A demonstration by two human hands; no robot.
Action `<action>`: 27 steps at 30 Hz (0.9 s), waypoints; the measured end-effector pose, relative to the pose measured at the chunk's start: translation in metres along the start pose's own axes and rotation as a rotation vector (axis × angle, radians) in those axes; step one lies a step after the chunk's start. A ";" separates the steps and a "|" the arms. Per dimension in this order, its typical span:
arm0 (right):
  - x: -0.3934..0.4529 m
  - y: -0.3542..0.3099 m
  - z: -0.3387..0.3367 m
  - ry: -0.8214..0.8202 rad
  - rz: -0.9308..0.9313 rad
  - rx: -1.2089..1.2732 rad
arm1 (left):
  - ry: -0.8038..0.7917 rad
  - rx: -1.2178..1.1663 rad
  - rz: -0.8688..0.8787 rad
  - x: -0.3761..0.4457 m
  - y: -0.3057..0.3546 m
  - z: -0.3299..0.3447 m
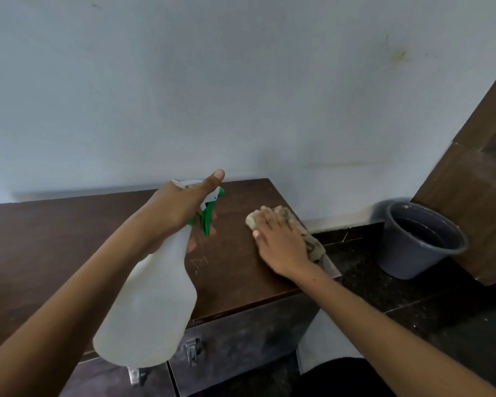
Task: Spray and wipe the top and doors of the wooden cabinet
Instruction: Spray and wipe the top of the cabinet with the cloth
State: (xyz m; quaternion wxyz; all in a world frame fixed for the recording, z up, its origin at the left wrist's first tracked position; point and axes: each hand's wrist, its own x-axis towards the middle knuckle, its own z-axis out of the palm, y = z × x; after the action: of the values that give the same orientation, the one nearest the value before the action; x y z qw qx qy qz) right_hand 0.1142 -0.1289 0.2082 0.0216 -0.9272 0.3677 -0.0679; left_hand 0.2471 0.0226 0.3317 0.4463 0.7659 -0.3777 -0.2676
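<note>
A dark wooden cabinet top (69, 239) runs along the wall, with its doors (241, 345) and metal handles below the front edge. My left hand (181, 207) grips the neck of a white spray bottle (155, 305) with a green trigger, held tilted over the top, nozzle toward the right end. My right hand (278, 239) lies flat, pressing a crumpled beige cloth (312, 245) onto the cabinet top's right edge. Part of the cloth is hidden under my palm.
A grey bucket (418, 242) holding water stands on the dark floor to the right of the cabinet. Behind it leans a brown wooden door or panel (470, 190). A pale wall (241, 96) backs the cabinet.
</note>
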 end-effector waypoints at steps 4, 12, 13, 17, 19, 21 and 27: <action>-0.018 -0.062 0.008 -0.011 -0.344 0.065 | -0.001 -0.021 0.019 -0.007 -0.001 -0.008; 0.033 -0.087 0.019 -0.024 -0.376 0.117 | 0.037 0.026 -0.116 -0.024 -0.010 -0.023; 0.037 -0.078 0.019 -0.018 -0.341 0.114 | 0.045 0.025 -0.122 -0.026 -0.012 -0.026; 0.039 -0.025 0.012 0.009 -0.101 0.050 | 0.042 -0.006 -0.141 -0.033 -0.018 -0.039; 0.034 -0.006 0.009 -0.002 -0.009 0.035 | 0.025 -0.030 -0.149 -0.037 -0.021 -0.045; 0.030 -0.006 0.007 -0.003 0.011 0.038 | 0.021 -0.045 -0.144 -0.041 -0.023 -0.050; -0.023 -0.088 0.013 -0.018 -0.336 0.064 | 0.001 -0.063 -0.129 -0.046 -0.026 -0.051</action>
State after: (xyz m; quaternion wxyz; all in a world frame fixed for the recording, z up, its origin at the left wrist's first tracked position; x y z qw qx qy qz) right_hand 0.1598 -0.0492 0.2006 0.0427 -0.9750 0.2049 -0.0741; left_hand 0.2675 0.0931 0.3355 0.4522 0.7744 -0.3187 -0.3069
